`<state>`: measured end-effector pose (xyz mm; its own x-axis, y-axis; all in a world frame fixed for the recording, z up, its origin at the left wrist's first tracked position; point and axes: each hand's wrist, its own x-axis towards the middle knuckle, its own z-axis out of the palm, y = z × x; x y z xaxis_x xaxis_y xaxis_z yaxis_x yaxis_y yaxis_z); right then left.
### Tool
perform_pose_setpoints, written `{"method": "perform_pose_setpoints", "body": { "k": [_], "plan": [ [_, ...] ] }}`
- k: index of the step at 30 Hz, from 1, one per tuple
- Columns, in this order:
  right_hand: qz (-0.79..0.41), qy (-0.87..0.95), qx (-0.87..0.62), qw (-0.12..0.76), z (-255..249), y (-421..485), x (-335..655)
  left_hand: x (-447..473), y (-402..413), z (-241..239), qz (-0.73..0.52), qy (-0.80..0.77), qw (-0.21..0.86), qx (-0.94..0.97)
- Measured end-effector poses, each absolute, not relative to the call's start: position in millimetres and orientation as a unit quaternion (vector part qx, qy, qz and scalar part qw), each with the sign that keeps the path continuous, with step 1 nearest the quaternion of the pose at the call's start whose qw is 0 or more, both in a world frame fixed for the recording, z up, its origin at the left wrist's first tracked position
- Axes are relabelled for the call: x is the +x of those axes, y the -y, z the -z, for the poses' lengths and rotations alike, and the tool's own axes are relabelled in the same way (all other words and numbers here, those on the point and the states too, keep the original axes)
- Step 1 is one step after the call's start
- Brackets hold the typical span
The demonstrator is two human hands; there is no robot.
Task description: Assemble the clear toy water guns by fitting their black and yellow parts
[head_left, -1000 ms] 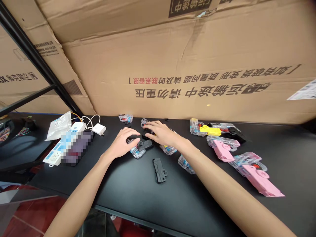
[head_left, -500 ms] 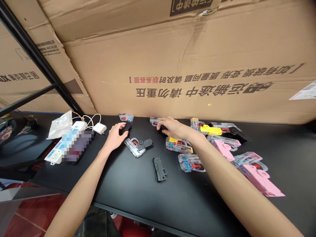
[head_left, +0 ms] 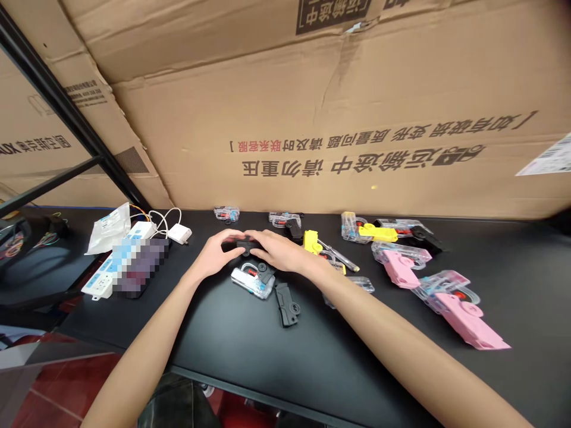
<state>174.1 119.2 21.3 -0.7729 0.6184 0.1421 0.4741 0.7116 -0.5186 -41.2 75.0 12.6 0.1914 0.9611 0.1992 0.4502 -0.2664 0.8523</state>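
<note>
My left hand (head_left: 217, 254) and my right hand (head_left: 277, 249) meet over the middle of the table. Between their fingertips is a small black plastic part (head_left: 245, 245), pinched from both sides and partly covered by the fingers. Just below them lies a clear toy pistol (head_left: 253, 282) with a red trigger and a dark grey grip part. A loose dark grey plastic grip part (head_left: 288, 305) rests nearer the front. Behind my right hand, a black part (head_left: 293, 229) sits against another clear toy pistol (head_left: 281, 219).
Yellow-gripped toy pistols (head_left: 378, 232) and pink-gripped ones (head_left: 470, 321) lie to the right, some under my right forearm. A further clear pistol (head_left: 226, 214) is at the back. Left stand a white power strip (head_left: 100, 284), a charger (head_left: 180, 233) and a plastic bag (head_left: 108, 229). Cardboard (head_left: 312, 107) walls the back.
My right hand has moved left to meet my left hand, which shifted slightly right with the black part. The clear pistol below has turned a little. A yellow-gripped pistol near my right wrist has shifted.
</note>
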Motion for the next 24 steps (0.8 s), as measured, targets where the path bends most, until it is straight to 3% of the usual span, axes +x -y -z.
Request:
{"method": "perform_pose_setpoints", "body": {
  "k": [4, 8, 11, 14, 16, 19, 24],
  "plan": [
    [-0.223, 0.902, -0.333, 0.164, -17.8, -121.6, 173.4, -54.1, -85.9, -3.6, -0.393, -0.573, 0.149, 0.704],
    [-0.244, 0.884, -0.349, 0.192, -32.1, -116.5, 171.3, -70.9, -104.9, 12.3, -0.314, -0.635, 0.087, 0.7],
    [-0.363, 0.863, -0.299, 0.184, -50.4, -99.0, 165.2, -73.9, -111.0, 18.1, -0.26, -0.649, 0.073, 0.711],
    [-0.536, 0.809, -0.228, 0.08, -61.5, -80.0, 158.8, -71.9, -108.7, 15.9, -0.255, -0.641, 0.037, 0.723],
    [-0.589, 0.776, -0.224, 0.027, -61.8, -74.7, 157.0, -71.5, -105.8, 12.4, -0.264, -0.642, 0.017, 0.719],
    [-0.576, 0.777, -0.253, 0.029, -55.4, -81.8, 159.8, -73.6, -103.4, 8.8, -0.27, -0.645, 0.012, 0.715],
    [-0.463, 0.811, -0.33, 0.14, -47.5, -107.2, 171.6, -77.5, -104.6, 7.0, -0.322, -0.617, 0.017, 0.718]
  ]
}}
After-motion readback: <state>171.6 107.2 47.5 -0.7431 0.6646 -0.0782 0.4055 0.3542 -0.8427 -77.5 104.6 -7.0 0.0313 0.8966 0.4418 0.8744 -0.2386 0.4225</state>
